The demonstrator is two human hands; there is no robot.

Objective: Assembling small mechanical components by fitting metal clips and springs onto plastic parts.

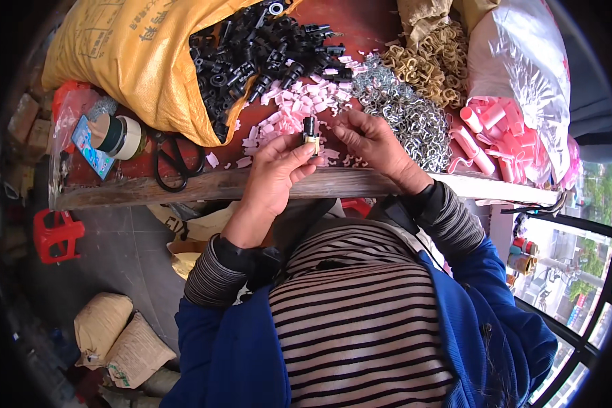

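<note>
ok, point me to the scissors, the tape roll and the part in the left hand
scissors (pixel 177 162): head view, on the black handle loops.
tape roll (pixel 119 136): head view, on its dark outer side.
small black part (pixel 309 128): head view, on its upper black body, pinched in the left hand (pixel 275 173).

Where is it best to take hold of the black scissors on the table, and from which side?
Probably at the two loop handles of the black scissors. They lie flat near the table edge, so coming from the person's side seems easiest; the blades point away under the yellow sack.

Blue jacket over striped top, grey ribbed cuffs.
</note>
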